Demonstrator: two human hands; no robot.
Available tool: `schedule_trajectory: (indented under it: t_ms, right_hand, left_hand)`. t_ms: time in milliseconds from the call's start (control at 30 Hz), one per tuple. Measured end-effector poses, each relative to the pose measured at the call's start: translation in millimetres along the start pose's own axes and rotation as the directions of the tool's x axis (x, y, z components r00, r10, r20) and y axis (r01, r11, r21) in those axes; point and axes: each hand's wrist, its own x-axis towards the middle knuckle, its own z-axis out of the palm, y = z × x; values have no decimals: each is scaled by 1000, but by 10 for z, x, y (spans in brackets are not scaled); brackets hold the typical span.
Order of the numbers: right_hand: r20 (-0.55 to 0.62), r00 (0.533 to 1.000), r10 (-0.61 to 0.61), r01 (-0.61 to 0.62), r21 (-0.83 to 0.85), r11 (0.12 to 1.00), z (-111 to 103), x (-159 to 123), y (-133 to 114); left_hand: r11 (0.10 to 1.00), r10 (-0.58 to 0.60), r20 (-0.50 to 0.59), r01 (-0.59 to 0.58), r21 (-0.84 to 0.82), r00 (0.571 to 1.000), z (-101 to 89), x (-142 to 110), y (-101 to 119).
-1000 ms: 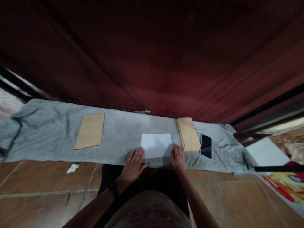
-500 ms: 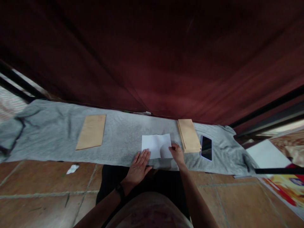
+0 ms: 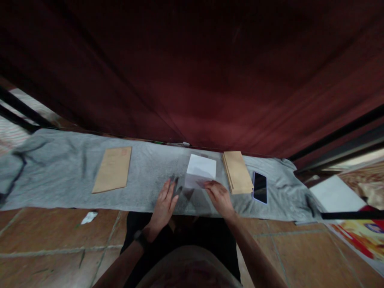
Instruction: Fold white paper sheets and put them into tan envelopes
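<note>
A sheet of white paper (image 3: 201, 167) is in front of me, its near part blurred by motion. My right hand (image 3: 218, 195) has its fingers closed on the paper's near edge. To the left, my left hand (image 3: 165, 200) is off the paper, fingers stretched out over the grey cloth (image 3: 153, 172), with a dark band on the wrist. Close to my right hand lies a stack of brown envelopes (image 3: 238, 172). Farther left, a single brown envelope (image 3: 114, 170) with a faint reddish mark lies flat on the cloth.
A phone (image 3: 260, 187) with a dark screen lies right of the envelope stack. Behind the cloth rises a dark red panel (image 3: 192, 92). A crumpled white scrap (image 3: 89, 217) is on the tiled floor (image 3: 54, 236). Dark metal bars (image 3: 345, 140) border the right side.
The paper has moved away from me and turned; it looks narrower now. My left hand has come off it and shifted left. My right hand has moved slightly left with its edge.
</note>
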Motion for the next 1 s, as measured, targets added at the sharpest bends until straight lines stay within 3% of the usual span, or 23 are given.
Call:
schedule_trajectory:
  t_ms: [133,233,333,433,600,667,867,1000]
  right_hand:
    - [183,978,-98,110,-61,992,384,-516,68]
    - [266,958,-108,126,-54,991,471,-756,86]
    - [287,956,-58,86,-87,992,440,-830,102]
    - [294,956,-8,38,-97,995,379,-846,151]
    - [262,964,35,-34,-8,999,281,-894,265]
    - [229,971,70,-80,36,996,248,-886,289]
    - [157,971,181,-202,125,971,264,-786,332]
    - [24,945,327,-328,118,937,318,-775,423]
  left_hand:
    - [996,-40,22,41,-75,999,-22,48,-16]
    - [992,109,134,-99,-80,985,76,196,69]
    - [952,305,296,-291,-90,905,239,366,212]
    - [911,400,415,-403,-85,817,314,416,325]
    - [880,460,448,-460,-116,767,137,202,249]
    - [896,435,440,-424,-130,786,86,112,156]
    - [976,151,262,-102,-192,953,205,135,28]
    - [967,8,234,53,-250,972,254,284,79]
